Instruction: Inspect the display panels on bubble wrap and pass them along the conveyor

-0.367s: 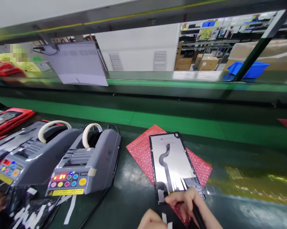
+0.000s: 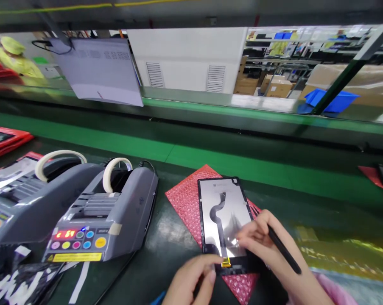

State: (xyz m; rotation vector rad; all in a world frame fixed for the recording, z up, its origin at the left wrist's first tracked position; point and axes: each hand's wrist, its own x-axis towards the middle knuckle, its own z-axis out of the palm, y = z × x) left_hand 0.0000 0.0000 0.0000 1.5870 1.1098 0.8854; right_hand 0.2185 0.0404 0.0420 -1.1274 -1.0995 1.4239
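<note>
A tablet screen panel (image 2: 225, 212) lies back-up on a red bubble-wrap bag (image 2: 185, 201), with a black flex cable curving down its silvery back. My right hand (image 2: 267, 248) rests on the panel's lower right part and holds a black pen-like tool (image 2: 282, 250) between its fingers. My left hand (image 2: 191, 281) is at the panel's near edge, fingertips beside a small yellow piece of tape (image 2: 226, 263) on the black border. Whether the left fingers pinch anything is hidden.
Two grey automatic tape dispensers (image 2: 105, 220) (image 2: 26, 203) with white tape rolls stand at the left, cut tape strips (image 2: 79, 284) below them. A green conveyor belt (image 2: 191, 156) runs behind. Red bags (image 2: 3, 140) lie far left, another (image 2: 376, 173) far right.
Both hands have moved up onto the panel; my right hand with the black tool shifted toward its middle, my left hand came into view at the near edge. The view tilted down slightly.
</note>
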